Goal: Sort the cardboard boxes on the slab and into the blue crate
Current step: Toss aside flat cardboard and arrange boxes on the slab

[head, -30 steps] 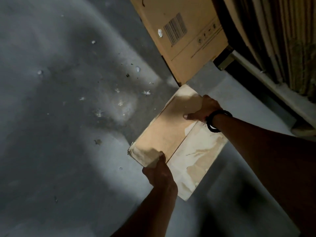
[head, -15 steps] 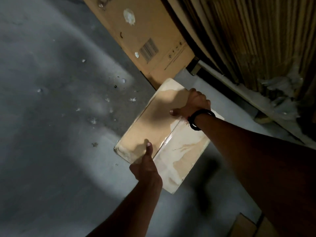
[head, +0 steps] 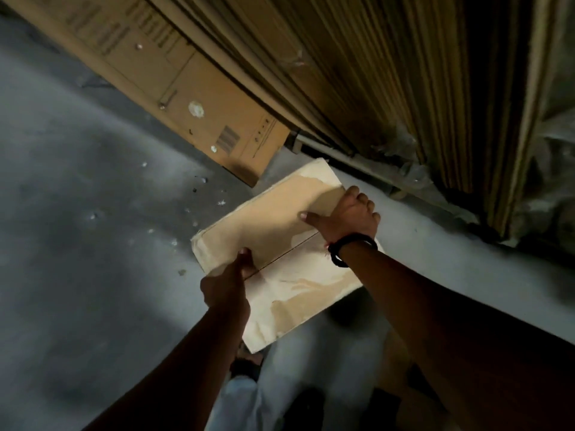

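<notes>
You hold a flattened cardboard box [head: 280,244] in both hands above the grey concrete floor [head: 77,244], its pale, torn face turned up toward you. Your left hand [head: 227,284] clamps the near edge of the box, thumb pressed on top close to the centre seam and the fingers wrapped underneath, out of sight. Your right hand [head: 345,216] grips the far right edge, thumb lying flat across the upper face and the fingers curled over the rim; a black wristband [head: 348,247] circles that wrist. The box sits tilted, one corner pointing toward the stacked cardboard sheets [head: 389,73] that stand on edge against the upper right. A large brown carton panel with a barcode [head: 224,119] leans just beyond the box's far corner, apart from it. Small white flecks of debris [head: 199,181] lie scattered on the floor to the left of the box. Below the box you can see pale trouser legs [head: 280,384], blurred.
</notes>
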